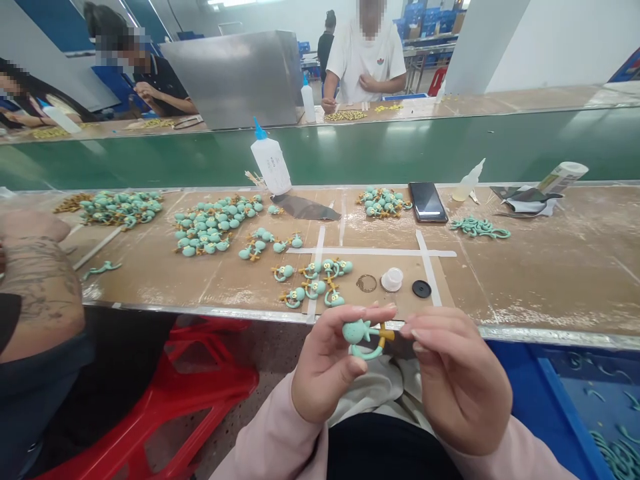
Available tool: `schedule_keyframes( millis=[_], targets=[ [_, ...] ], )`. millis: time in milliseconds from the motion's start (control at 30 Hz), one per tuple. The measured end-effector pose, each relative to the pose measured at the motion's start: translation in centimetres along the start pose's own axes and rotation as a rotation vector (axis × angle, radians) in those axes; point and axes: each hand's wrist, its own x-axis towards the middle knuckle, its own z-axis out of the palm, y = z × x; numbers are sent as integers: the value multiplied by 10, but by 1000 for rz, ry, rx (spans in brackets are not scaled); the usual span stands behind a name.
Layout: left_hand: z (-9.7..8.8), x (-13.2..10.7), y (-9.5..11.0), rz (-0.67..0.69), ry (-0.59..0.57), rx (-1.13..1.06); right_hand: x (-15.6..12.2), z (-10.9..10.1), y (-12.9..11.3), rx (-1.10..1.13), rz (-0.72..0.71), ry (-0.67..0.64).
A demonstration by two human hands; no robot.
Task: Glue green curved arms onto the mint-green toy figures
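Observation:
My left hand [330, 363] pinches a small teal figurine [356, 332] with a round head, a curved limb and a brown-yellow body. It is held lying sideways above my lap, just off the table's front edge. My right hand [457, 370] is closed beside the figurine's brown end, its thumb and fingertips together; what they hold, if anything, is hidden. Beyond my hands, several similar figurines [315, 289] lie loose on the tabletop. To their right are a white cup [391, 279], a black round lid [421, 289] and a glue-like ring mark [367, 283].
Piles of teal heads [215, 223] spread leftward. A white squeeze bottle [273, 167], a phone [429, 202], teal curved limbs [480, 227] and a small dropper bottle [469, 181] stand farther back. A blue bin [565, 400] sits at right, a red stool [200, 393] at left. A co-worker's arm [43, 280] rests left.

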Motion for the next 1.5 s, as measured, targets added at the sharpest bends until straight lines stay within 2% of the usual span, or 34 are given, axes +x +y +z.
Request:
schedule_keyframes(
  millis=[133,233,300,467,567,667,767,933,1067,1200,1300,1500],
  targets=[
    [3,-1,-1,9,46,-59,2,0,-1,-85,-238,-162],
    [6,-2,-3,-1,96,-116,1,-1,-2,-160,-333,-222],
    [7,-2,-3,-3,107,-130,0,-4,-3,-118,-350,-228],
    [11,-3,0,8,79,-133,-2,-7,-7,-57,-222,-77],
    [12,-3,1,10,80,-120,-1,-4,-7,-34,-191,-128],
    [12,-2,0,4,108,-111,2,-3,-8,-20,-224,-188],
    [12,0,0,-21,147,-178,3,-6,-10,-24,-268,-142],
    [12,2,4,-87,170,-312,-10,-11,-5,71,-131,-112],
    [12,2,9,-138,175,-376,-21,-7,1,140,-57,-76],
    [12,4,12,-177,188,-392,-20,1,4,30,52,22],
    [13,4,13,-180,199,-410,-15,6,5,-93,13,112],
    [12,6,12,-128,152,-439,-15,1,11,108,10,-42]
  ],
)
